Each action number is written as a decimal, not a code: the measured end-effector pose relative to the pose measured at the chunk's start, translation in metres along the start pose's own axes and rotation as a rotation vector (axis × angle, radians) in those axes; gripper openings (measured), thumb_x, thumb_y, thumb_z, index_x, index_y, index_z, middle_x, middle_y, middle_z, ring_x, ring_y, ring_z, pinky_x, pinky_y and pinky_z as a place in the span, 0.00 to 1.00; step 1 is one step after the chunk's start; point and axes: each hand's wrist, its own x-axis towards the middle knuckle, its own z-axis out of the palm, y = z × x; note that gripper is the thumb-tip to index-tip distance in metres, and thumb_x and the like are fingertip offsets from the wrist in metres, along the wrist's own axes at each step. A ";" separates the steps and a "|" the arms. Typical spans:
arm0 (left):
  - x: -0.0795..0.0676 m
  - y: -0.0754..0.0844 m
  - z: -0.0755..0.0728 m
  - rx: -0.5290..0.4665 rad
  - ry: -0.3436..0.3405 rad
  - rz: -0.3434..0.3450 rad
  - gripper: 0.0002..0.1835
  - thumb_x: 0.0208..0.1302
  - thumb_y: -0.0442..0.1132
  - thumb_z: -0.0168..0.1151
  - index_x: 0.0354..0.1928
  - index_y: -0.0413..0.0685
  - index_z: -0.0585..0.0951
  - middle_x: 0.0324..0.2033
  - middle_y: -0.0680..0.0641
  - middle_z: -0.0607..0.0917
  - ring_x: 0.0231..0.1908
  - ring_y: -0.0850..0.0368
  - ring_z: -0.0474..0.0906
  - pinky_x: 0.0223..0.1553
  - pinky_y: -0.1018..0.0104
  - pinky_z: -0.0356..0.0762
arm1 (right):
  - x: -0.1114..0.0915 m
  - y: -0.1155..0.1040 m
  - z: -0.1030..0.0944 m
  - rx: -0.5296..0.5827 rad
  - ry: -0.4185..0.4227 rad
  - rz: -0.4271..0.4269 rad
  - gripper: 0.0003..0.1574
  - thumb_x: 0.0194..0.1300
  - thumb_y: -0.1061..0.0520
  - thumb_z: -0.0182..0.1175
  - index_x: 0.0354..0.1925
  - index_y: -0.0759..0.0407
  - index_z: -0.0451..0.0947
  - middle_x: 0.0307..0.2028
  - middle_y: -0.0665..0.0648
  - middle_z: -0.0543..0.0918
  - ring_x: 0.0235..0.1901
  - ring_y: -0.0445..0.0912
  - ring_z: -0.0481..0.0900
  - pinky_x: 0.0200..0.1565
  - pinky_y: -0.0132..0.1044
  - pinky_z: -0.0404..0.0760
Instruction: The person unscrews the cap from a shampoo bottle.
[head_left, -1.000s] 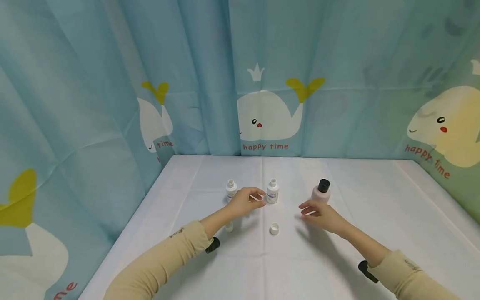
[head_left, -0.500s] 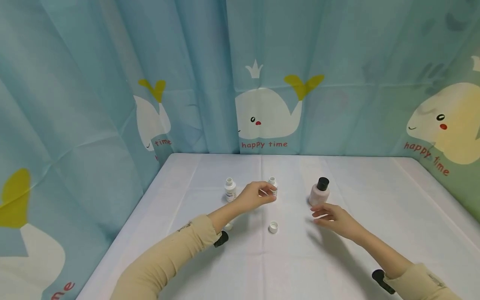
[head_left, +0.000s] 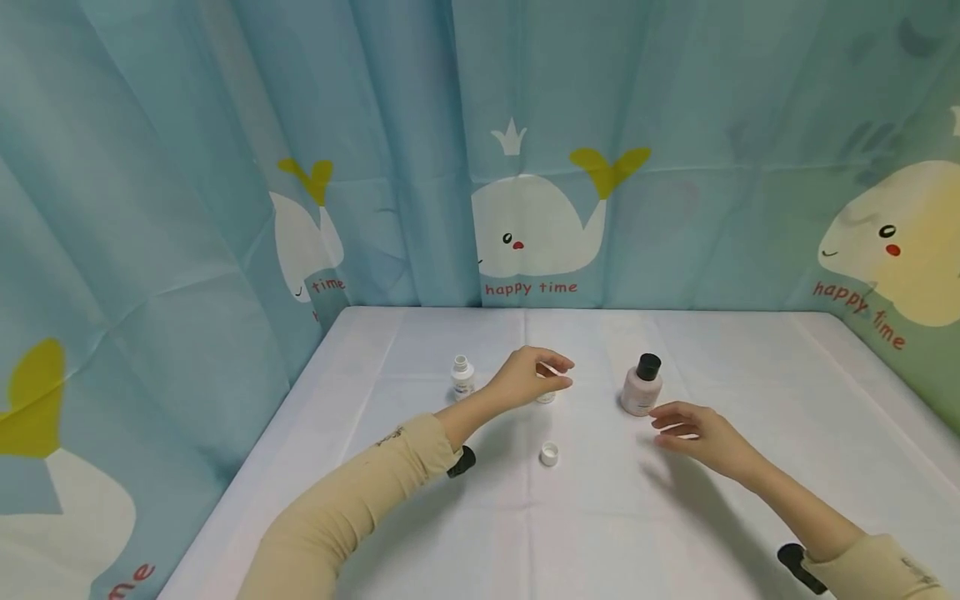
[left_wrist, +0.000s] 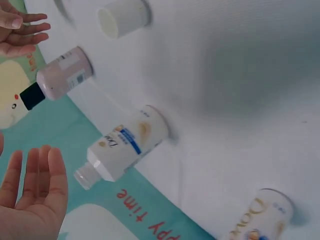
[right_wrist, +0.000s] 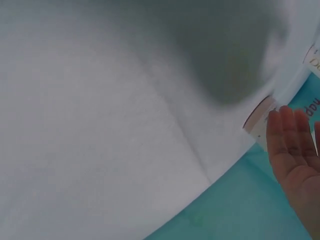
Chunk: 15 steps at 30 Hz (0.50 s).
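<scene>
My left hand [head_left: 531, 375] hovers in front of the middle white bottle [left_wrist: 131, 142], holding nothing, and hides most of it in the head view. That bottle stands upright with no cap on its neck. My right hand [head_left: 703, 437] is held over the table with fingers loosely bent and nothing in them. Just left of it stands a pink bottle [head_left: 641, 392] with a black cap [head_left: 648, 367]. In the right wrist view, the right fingers [right_wrist: 287, 130] overlap the pink bottle's lower part. Another uncapped white bottle [head_left: 462, 380] stands left of the left hand.
A small white cap [head_left: 549, 454] sits on the white-covered table [head_left: 615, 542], nearer than the bottles. A blue curtain [head_left: 420, 167] printed with whales hangs behind the table and along its sides. Black wrist devices [head_left: 461, 461] stick out below both sleeves.
My left hand has moved right and away from me, now covering the middle white bottle. The right hand has moved right, uncovering the pink bottle. My left arm now hides a second white cap.
</scene>
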 end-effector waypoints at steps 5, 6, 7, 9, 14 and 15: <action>0.006 0.010 0.002 0.004 -0.012 0.032 0.15 0.61 0.37 0.64 0.51 0.44 0.81 0.46 0.44 0.84 0.45 0.52 0.81 0.42 0.76 0.78 | -0.002 0.006 -0.008 -0.016 0.028 0.007 0.21 0.58 0.63 0.64 0.48 0.73 0.74 0.42 0.68 0.82 0.36 0.26 0.77 0.39 0.25 0.80; 0.007 0.012 0.003 0.004 -0.012 0.035 0.16 0.61 0.37 0.64 0.51 0.44 0.81 0.46 0.44 0.84 0.45 0.52 0.81 0.42 0.76 0.78 | -0.003 0.007 -0.009 -0.015 0.035 0.005 0.21 0.58 0.64 0.64 0.48 0.73 0.74 0.41 0.69 0.82 0.36 0.25 0.77 0.38 0.25 0.80; 0.009 0.014 0.003 0.005 -0.011 0.037 0.16 0.61 0.37 0.64 0.51 0.44 0.81 0.46 0.44 0.84 0.45 0.52 0.81 0.41 0.77 0.78 | -0.003 0.007 -0.009 -0.017 0.040 -0.001 0.21 0.58 0.64 0.64 0.48 0.73 0.74 0.41 0.69 0.82 0.36 0.24 0.76 0.38 0.25 0.80; 0.011 0.017 0.006 0.007 -0.009 0.044 0.16 0.61 0.37 0.64 0.51 0.45 0.81 0.45 0.44 0.84 0.45 0.53 0.81 0.42 0.77 0.78 | -0.004 0.007 -0.011 -0.012 0.049 -0.001 0.20 0.58 0.64 0.64 0.48 0.73 0.74 0.41 0.69 0.82 0.36 0.24 0.76 0.38 0.24 0.79; 0.020 0.023 0.012 -0.006 0.003 0.054 0.16 0.60 0.37 0.65 0.52 0.45 0.81 0.46 0.45 0.84 0.45 0.53 0.81 0.43 0.76 0.78 | -0.005 0.006 -0.015 -0.011 0.061 0.028 0.22 0.58 0.63 0.64 0.49 0.73 0.74 0.42 0.69 0.82 0.36 0.24 0.76 0.38 0.24 0.79; 0.022 0.024 0.014 -0.008 0.004 0.059 0.17 0.60 0.37 0.65 0.52 0.45 0.81 0.46 0.45 0.84 0.45 0.53 0.81 0.43 0.76 0.78 | -0.005 0.006 -0.015 -0.012 0.064 0.040 0.22 0.58 0.62 0.64 0.49 0.73 0.74 0.42 0.69 0.82 0.36 0.24 0.76 0.38 0.24 0.79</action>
